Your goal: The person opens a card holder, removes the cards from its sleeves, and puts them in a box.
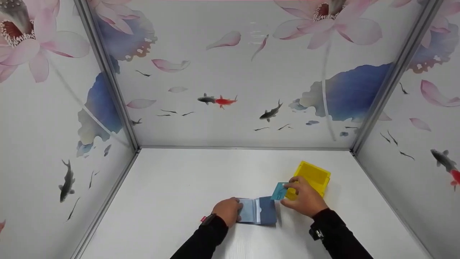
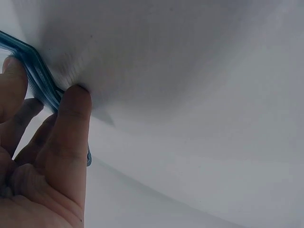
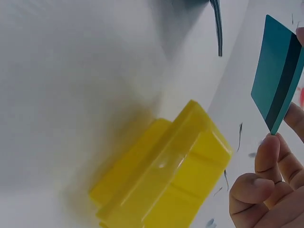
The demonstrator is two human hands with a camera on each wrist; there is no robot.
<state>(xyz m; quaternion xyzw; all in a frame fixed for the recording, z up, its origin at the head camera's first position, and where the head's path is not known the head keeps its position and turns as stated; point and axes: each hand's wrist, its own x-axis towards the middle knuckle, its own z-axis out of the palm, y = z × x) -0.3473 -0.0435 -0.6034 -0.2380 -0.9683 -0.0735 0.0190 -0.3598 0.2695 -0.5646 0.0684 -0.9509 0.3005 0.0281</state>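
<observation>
A teal card with a dark stripe on one face [image 3: 278, 71] is pinched at its edges by my right hand [image 1: 304, 197], in front of a yellow plastic bin [image 1: 316, 172]. To its left, my left hand [image 1: 227, 212] grips the left edge of an unfolded blue wallet [image 1: 267, 211], its thumb on the inner side. Light pocket panels and a centre fold show in the head view. In the left wrist view the wallet's edge [image 2: 35, 66] lies between thumb and fingers. The card is near the wallet's upper right corner, apart from it in the right wrist view.
The white tabletop [image 1: 179, 180] is bounded by printed panels, with a back wall [image 1: 230, 79] and side walls of flowers and fish. Metal corner posts [image 1: 111, 82] stand where the panels meet. The yellow bin is right of the wallet.
</observation>
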